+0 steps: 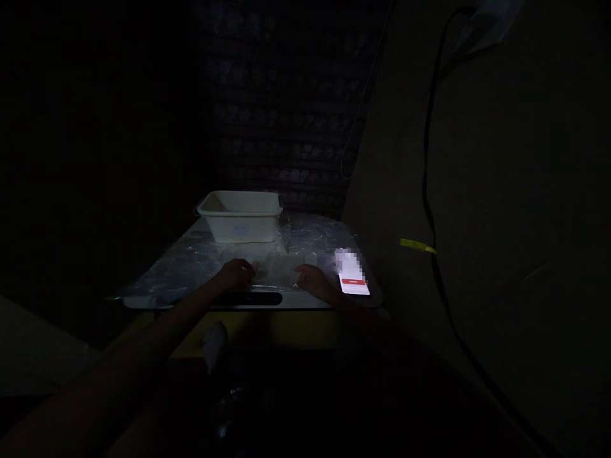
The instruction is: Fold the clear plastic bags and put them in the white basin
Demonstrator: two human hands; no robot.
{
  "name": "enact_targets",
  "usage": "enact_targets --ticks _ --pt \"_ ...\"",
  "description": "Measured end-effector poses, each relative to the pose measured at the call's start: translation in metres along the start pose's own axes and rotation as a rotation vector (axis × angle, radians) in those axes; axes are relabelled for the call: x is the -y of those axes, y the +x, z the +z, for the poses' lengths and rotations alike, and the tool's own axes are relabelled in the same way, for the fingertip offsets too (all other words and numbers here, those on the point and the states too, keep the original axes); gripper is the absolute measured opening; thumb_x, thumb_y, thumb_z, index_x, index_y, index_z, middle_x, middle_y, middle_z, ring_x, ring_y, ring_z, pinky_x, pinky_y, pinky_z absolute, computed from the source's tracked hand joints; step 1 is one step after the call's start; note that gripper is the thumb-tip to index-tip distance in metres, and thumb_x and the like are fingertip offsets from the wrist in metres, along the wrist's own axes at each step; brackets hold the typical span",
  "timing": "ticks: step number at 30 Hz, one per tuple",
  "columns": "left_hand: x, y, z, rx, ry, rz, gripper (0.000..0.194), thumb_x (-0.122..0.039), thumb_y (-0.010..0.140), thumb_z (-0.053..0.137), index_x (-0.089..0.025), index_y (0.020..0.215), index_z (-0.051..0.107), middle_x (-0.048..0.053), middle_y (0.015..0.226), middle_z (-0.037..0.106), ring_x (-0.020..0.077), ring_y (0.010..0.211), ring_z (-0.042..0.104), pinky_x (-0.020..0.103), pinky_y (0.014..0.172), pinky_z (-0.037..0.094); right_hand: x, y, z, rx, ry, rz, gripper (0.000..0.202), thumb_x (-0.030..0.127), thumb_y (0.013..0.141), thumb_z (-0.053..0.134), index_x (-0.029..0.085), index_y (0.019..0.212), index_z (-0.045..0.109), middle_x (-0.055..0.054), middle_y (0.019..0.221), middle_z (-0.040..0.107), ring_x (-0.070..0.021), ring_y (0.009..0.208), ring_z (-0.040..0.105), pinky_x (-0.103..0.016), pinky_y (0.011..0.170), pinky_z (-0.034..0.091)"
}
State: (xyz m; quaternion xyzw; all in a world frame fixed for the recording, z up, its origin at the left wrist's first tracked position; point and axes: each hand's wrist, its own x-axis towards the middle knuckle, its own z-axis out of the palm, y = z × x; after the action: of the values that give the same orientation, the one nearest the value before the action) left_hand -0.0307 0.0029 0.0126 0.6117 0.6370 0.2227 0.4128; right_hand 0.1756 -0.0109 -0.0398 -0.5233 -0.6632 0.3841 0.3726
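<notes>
The scene is very dark. On a small white table [130, 302] lies crinkled clear plastic [186, 257]. My left hand [236, 275] is at the front of the table, its fingers curled at the left edge of a pale, see-through plastic piece [279, 270]. At that piece's right edge is my right hand [310, 278], with fingers pinched on it. A white rectangular tub [243, 228] stands upright behind my hands. Right of my right hand lies a lit phone [354, 283], its screen partly pixelated.
A dark cable [426, 172] with a yellow tag [416, 245] hangs down the wall on the right. A long dark slot [258, 298] runs along the table's front edge. Behind the table rises a dark, ribbed surface.
</notes>
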Motion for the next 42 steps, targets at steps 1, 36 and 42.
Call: enact_targets --ticks 1,36,42 --pt "0.000 -0.001 0.000 0.023 -0.028 -0.014 0.009 -0.017 0.056 0.052 -0.013 0.064 0.051 -0.003 0.041 0.052 0.0104 0.039 0.049 0.020 0.043 0.037 -0.001 0.000 0.000 -0.002 -0.004 -0.002 0.031 0.005 0.052 0.047 0.014 0.081 0.051 0.007 0.049 0.043 -0.0057 0.045 0.042 -0.017 0.043 0.031" --pt "0.019 -0.006 0.022 0.041 -0.727 -0.066 0.011 -0.012 0.054 0.057 -0.012 0.062 0.050 0.000 0.047 0.056 0.0114 0.048 0.056 0.021 0.051 0.045 0.026 -0.016 -0.017 0.181 0.321 0.456 0.040 0.012 0.060 0.052 0.017 0.097 0.037 0.002 0.057 0.055 -0.0069 0.037 0.048 -0.015 0.033 0.026" --pt "0.023 -0.004 0.019 0.078 -0.637 -0.006 0.013 -0.019 0.048 0.061 -0.012 0.056 0.055 -0.001 0.050 0.056 0.0094 0.049 0.054 0.019 0.051 0.043 0.030 -0.012 -0.010 -0.001 0.112 0.362 0.039 0.001 0.058 0.049 0.013 0.094 0.040 0.009 0.044 0.047 -0.0022 0.029 0.037 -0.014 0.032 0.027"
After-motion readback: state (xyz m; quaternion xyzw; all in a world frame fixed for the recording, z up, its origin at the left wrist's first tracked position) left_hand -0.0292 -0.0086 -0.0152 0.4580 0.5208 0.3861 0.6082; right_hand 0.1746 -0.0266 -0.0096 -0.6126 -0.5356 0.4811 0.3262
